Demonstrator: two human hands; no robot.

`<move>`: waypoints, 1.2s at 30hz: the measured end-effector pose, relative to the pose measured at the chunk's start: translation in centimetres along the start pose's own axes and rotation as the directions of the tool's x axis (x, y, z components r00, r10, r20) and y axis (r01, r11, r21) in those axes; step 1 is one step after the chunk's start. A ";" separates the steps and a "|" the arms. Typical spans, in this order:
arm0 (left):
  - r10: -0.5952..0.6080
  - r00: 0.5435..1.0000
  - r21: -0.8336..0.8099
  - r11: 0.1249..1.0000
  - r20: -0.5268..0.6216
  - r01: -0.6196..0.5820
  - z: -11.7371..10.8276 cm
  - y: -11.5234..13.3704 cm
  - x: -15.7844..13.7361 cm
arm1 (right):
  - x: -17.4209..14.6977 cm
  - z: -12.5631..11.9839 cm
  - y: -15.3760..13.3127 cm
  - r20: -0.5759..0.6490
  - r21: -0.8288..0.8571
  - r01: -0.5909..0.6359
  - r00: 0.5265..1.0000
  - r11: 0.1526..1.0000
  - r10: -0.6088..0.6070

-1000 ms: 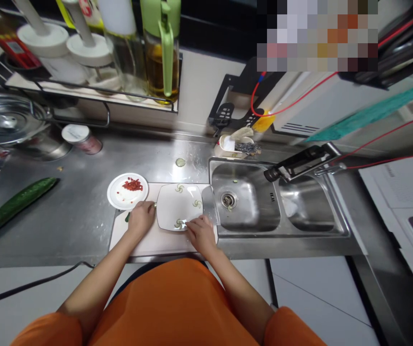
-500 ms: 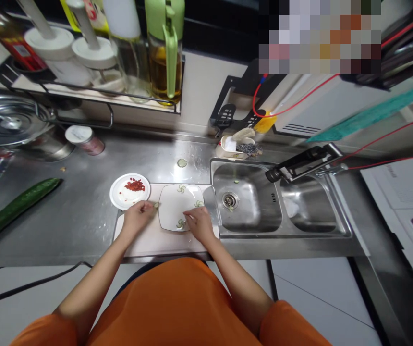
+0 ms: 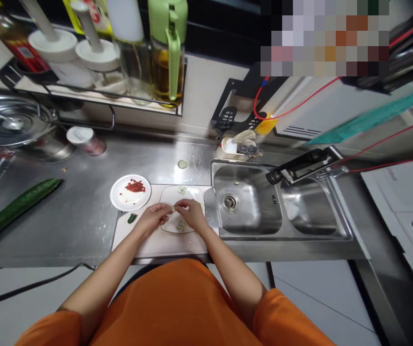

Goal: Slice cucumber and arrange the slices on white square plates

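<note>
Over the left half of a square white plate, my left hand and my right hand meet fingertip to fingertip. Both pinch a small pale cucumber slice, mostly hidden by the fingers. Thin green-edged slices form a pinwheel at the plate's far edge and another pinwheel at its near edge. My right hand covers the plate's right side. Beneath the plate lies a cutting board, with a dark green cucumber piece by my left wrist. A knife blade rests right of the plate.
A round white plate with chopped red bits stands left of the board. Farther left lies a long cucumber. One round slice is on the counter behind. The double sink lies to the right, a bottle rack above.
My left hand has moved right from the plate's edge with the slice, uncovering the dark cucumber piece. My right hand has shifted left, and its fingers now meet the left hand's at the slice.
</note>
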State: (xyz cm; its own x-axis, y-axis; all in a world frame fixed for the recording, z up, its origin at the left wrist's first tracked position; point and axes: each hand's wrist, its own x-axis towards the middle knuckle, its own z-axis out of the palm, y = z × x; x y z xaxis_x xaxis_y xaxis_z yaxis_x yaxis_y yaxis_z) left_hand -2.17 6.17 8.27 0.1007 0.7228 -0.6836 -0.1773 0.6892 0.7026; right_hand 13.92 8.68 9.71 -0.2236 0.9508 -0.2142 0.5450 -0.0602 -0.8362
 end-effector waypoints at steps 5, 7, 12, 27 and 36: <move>-0.241 0.967 -0.274 0.927 0.088 0.256 -0.1 -0.2 0.4 | 0.0 -0.1 -0.1 0.038 0.073 0.000 0.999 0.997 -0.003; -0.287 0.947 -0.325 0.890 0.145 0.319 -0.1 -0.3 0.6 | 0.1 -0.2 -0.1 0.060 0.078 0.002 0.998 0.997 -0.007; -0.288 0.933 -0.420 0.836 0.215 0.354 -0.3 -0.4 0.9 | 0.3 -0.4 0.0 0.098 0.049 0.009 0.995 0.999 -0.014; 0.207 0.960 0.324 0.936 -0.189 -0.138 -1.8 -1.6 2.2 | 2.9 1.9 1.8 0.094 -0.145 -0.062 0.993 0.987 0.077; 0.406 0.881 0.748 0.656 -0.244 -0.095 -1.8 -1.2 1.9 | 4.0 3.5 1.7 0.109 -0.369 -0.103 0.982 0.924 0.153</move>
State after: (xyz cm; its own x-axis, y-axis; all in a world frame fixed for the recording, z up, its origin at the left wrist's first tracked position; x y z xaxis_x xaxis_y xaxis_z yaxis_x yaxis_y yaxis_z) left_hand -3.54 6.58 5.76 -0.2221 0.9042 -0.3648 0.6068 0.4210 0.6742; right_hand 11.10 11.26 5.66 -0.2242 0.8916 -0.3933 0.8245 -0.0416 -0.5643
